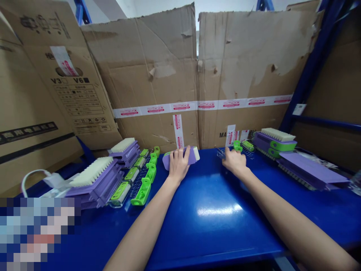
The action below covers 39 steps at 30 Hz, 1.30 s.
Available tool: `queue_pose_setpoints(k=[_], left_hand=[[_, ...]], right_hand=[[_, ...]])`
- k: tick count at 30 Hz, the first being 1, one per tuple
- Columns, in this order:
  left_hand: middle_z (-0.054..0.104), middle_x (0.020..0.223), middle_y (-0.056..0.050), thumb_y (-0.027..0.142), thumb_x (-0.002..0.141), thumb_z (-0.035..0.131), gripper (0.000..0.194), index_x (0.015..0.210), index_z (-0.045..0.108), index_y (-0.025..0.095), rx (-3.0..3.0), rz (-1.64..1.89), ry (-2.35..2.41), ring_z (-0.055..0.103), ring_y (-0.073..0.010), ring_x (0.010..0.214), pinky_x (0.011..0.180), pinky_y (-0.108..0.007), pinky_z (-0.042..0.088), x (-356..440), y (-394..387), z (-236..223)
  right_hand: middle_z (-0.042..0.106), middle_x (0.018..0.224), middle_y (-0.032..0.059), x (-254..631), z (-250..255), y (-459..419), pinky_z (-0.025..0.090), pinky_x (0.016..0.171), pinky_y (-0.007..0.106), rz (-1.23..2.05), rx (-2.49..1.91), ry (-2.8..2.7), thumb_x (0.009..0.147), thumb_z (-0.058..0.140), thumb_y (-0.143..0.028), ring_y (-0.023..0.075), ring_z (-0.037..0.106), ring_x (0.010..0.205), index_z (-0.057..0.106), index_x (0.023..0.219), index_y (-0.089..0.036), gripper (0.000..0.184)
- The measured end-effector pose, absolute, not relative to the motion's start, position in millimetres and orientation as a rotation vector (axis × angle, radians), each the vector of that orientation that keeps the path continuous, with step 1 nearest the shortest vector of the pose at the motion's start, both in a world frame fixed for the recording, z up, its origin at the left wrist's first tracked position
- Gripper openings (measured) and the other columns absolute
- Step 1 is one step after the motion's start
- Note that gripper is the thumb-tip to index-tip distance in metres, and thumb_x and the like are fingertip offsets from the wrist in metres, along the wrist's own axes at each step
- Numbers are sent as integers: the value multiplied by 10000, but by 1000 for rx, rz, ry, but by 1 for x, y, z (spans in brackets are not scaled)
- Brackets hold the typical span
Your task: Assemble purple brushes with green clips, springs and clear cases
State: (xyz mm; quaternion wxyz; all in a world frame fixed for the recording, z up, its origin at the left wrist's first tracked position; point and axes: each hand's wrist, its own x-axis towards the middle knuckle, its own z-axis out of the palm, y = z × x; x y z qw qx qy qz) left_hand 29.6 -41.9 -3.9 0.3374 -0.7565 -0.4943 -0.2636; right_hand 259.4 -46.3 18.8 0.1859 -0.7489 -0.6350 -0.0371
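Observation:
My left hand (178, 164) is wrapped over a purple part (166, 162) with a green edge and a white block at its right end, near the back of the blue table. To the right, my right hand (235, 161) has its fingers closed at a small clear plastic piece (220, 153), whose exact shape is hard to make out. Just behind that hand sits a bright green bracket (237, 145). A green-and-grey part (247, 145) lies beside it, with small metal-looking pieces around.
On the left stand stacked purple parts with white bristle blocks (94, 171), a row of green-topped pieces (121, 191) and green brackets (141, 192). More purple parts (313, 169) lie right. Cardboard panels (146, 82) wall the back of the blue table (214, 233).

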Motion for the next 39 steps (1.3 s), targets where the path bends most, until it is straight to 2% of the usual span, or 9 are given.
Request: queue_pose_setpoints(k=[4,7,11,18,22,28,35,39], left_hand=[[511,1169,-191,278,791,592,625,1364,395,123,-1975,-687,-1293,489,-305,1016,873,-449,391,30,-44,-2],[507,1176,-195,279,806,572,610,1365,393,114,-1978,-692,-1295,486,-306,1028,874,-450,392,30,-45,-1],[509,1170,-191,288,802,575,627,1374,380,123,-2003,-699,-1280,486,-304,1033,883,-454,387,30,-44,-2],[503,1177,-152,304,802,582,635,1381,365,157,-2116,-636,-1106,473,-283,1059,932,-425,365,29,-41,-5],[486,1191,-148,288,798,575,650,1390,337,163,-2179,-629,-1078,468,-284,1067,930,-426,367,29,-40,-5],[479,1196,-132,170,751,556,682,1389,316,192,-2275,-592,-965,440,-286,1129,947,-441,359,27,-39,-6],[490,1185,-137,187,771,530,617,1361,351,158,-2257,-584,-930,440,-278,1132,978,-437,340,27,-40,-6],[500,1178,-125,169,791,484,568,1347,369,152,-2252,-569,-917,445,-267,1133,1006,-427,314,28,-41,-6]], right_hand=[[608,1058,180,255,19,-42,418,852,468,-41,-1897,-1856,768,587,-273,325,550,1025,467,1256,-179,511],[640,960,92,247,17,-38,438,856,400,181,-1568,-1825,732,631,-326,256,586,934,433,1318,-198,632],[643,824,16,236,13,-35,440,880,400,530,-1207,-1606,664,697,-326,206,593,833,471,1295,-197,682],[671,856,35,223,10,-42,473,885,396,876,-956,-1469,616,751,-309,200,629,852,447,1285,-167,748],[685,924,57,219,9,-45,477,899,406,846,-937,-1442,636,747,-335,211,635,904,454,1264,-177,711],[683,976,64,218,6,-45,476,897,405,891,-914,-1444,626,756,-358,208,633,914,455,1274,-191,734],[667,1008,71,216,3,-46,467,907,390,975,-922,-1493,623,755,-335,212,619,940,439,1292,-178,756],[634,1089,63,212,-1,-51,415,973,396,896,-964,-1570,679,713,-343,219,588,1012,425,1306,-194,706]])
